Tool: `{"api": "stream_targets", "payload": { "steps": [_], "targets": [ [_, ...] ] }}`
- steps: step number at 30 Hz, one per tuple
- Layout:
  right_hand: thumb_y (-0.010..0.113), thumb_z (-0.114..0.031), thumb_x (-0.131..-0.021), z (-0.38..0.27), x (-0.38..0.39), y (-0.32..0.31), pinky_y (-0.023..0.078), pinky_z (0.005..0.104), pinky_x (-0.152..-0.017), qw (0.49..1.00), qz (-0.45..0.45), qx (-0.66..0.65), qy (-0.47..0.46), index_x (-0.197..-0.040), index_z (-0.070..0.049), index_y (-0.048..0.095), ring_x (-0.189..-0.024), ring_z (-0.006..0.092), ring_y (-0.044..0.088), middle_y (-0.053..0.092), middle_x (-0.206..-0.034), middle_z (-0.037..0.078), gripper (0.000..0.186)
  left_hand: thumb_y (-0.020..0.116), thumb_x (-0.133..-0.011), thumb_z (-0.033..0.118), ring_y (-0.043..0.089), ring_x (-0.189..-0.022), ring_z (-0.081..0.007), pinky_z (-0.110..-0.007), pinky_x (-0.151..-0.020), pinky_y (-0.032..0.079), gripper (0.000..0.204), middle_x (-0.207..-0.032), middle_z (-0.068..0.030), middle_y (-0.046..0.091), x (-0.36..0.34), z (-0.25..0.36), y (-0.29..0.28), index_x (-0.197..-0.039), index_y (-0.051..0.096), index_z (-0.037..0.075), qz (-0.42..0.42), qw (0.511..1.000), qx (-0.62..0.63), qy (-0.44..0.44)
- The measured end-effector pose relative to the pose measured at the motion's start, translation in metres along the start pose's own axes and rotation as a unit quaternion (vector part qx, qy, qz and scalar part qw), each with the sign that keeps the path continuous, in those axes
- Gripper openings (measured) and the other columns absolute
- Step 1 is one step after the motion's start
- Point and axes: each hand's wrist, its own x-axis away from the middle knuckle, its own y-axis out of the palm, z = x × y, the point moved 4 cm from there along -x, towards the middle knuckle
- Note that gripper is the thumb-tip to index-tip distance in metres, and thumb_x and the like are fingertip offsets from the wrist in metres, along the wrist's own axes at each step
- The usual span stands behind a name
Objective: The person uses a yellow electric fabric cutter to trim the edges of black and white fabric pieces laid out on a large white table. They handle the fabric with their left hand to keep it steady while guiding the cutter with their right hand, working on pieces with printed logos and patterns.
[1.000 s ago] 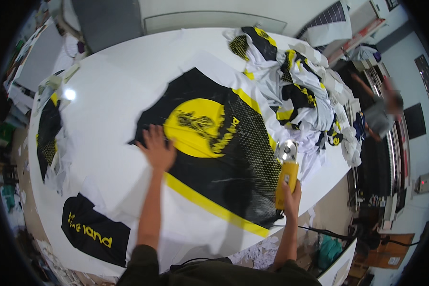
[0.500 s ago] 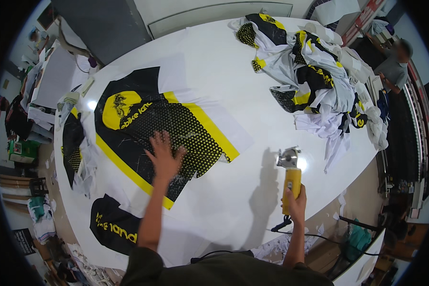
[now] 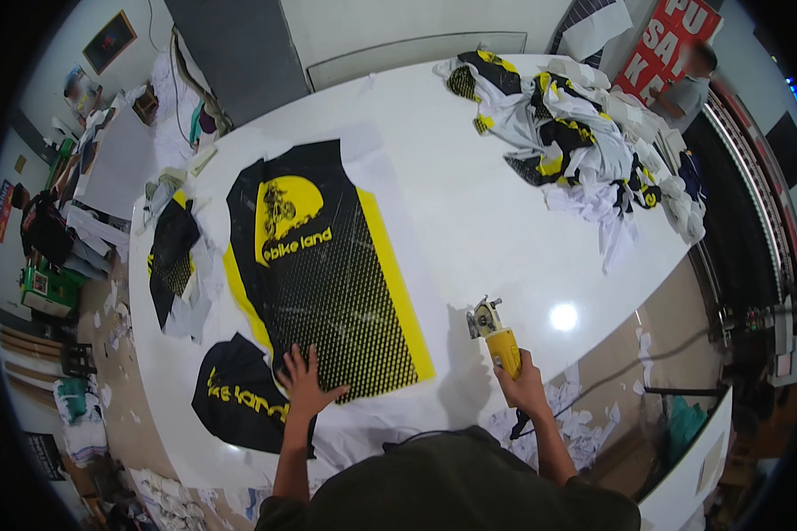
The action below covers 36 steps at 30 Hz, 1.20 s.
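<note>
White table (image 3: pixel 469 212), three printed panels (black-yellow), one cutter (image 3: pixel 496 336) gripped, left hand (image 3: pixel 303 382) flat.

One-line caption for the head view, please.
Left hand pressing black-and-yellow printed fabric panel on white table; right hand gripping yellow rotary cutter.

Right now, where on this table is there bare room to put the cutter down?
Bare white table lies between the black-and-yellow panel and the fabric heap, just beyond the yellow cutter in the right hand. The left edge is crowded with cut pieces.
</note>
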Motion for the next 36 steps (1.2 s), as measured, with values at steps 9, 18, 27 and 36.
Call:
{"api": "stream_targets", "payload": {
  "steps": [9,18,27,36],
  "targets": [
    [0.072,-0.031,-0.090,0.023,0.144,0.067,0.055,0.0561,-0.083,0.990,0.003,0.134,-0.035,-0.137,0.002,0.044,-0.097,0.0532,0.067,0.068,-0.110,0.034,0.064,0.064,-0.085,0.071,0.014,-0.156,-0.0436,-0.076,-0.118,0.003,0.093,-0.171,-0.0140,0.021,0.065,0.062,0.073,-0.159,0.041,0.020,0.020,0.966,-0.028,0.254],
    [0.072,-0.026,-0.092,0.031,0.189,0.118,0.054,0.0561,-0.083,0.993,0.005,0.111,-0.041,-0.135,0.003,0.042,-0.099,0.0549,0.065,0.064,-0.111,0.037,0.059,0.070,-0.083,0.064,0.012,-0.158,-0.0391,-0.074,-0.120,0.005,0.091,-0.171,-0.0108,0.021,0.087,0.038,0.069,-0.159,0.042,0.022,-0.015,0.967,-0.018,0.253],
    [0.071,-0.023,-0.092,0.018,0.178,0.132,0.052,0.0580,-0.078,0.991,0.025,0.125,-0.049,-0.130,0.003,0.041,-0.094,0.0567,0.064,0.065,-0.101,0.037,0.055,0.077,-0.080,0.057,0.013,-0.158,-0.0385,-0.074,-0.121,0.004,0.089,-0.171,-0.0092,0.023,0.089,0.037,0.067,-0.156,0.046,0.022,0.001,0.967,0.025,0.252],
    [0.070,-0.022,-0.093,0.009,0.167,0.141,0.051,0.0595,-0.073,0.985,0.041,0.137,-0.093,-0.121,0.004,0.041,-0.089,0.0581,0.063,0.063,-0.097,0.039,0.048,0.074,-0.082,0.060,0.011,-0.159,-0.0388,-0.073,-0.121,0.001,0.091,-0.172,-0.0097,0.020,0.089,0.035,0.068,-0.158,0.044,0.021,-0.012,0.969,0.027,0.246]
  ]
}}
